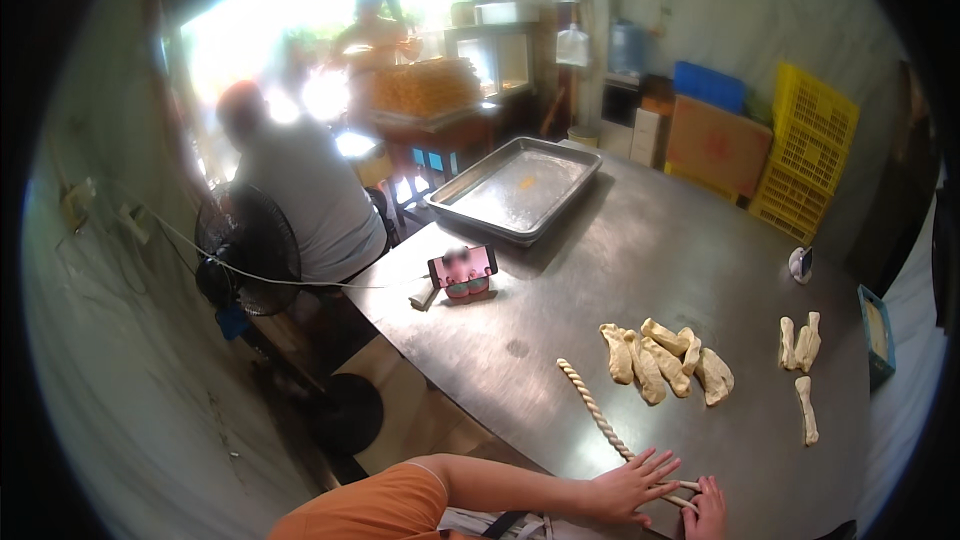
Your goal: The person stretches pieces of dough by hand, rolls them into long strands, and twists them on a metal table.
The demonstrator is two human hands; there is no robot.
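Note:
A twisted dough rope (595,405) lies slantwise near the front edge of the steel table. My left hand (634,487) rests palm down across its near part, fingers spread. Beyond those fingers, two untwisted dough strands (679,499) run to my right hand (705,510), whose fingers and thumb are on the strand ends; the ends themselves are hidden. Farther back lies a group of several flattened dough pieces (664,360), some overlapping. To the right are a few slimmer dough pieces (806,345), with a single dough strip (806,411) nearer me.
On the steel table (675,240) stand a metal tray (517,187), a propped phone (463,268) with a cable, and a small white device (800,265). A blue box (876,334) adjoins the right edge. A fan (247,247) and a seated person (307,195) are left.

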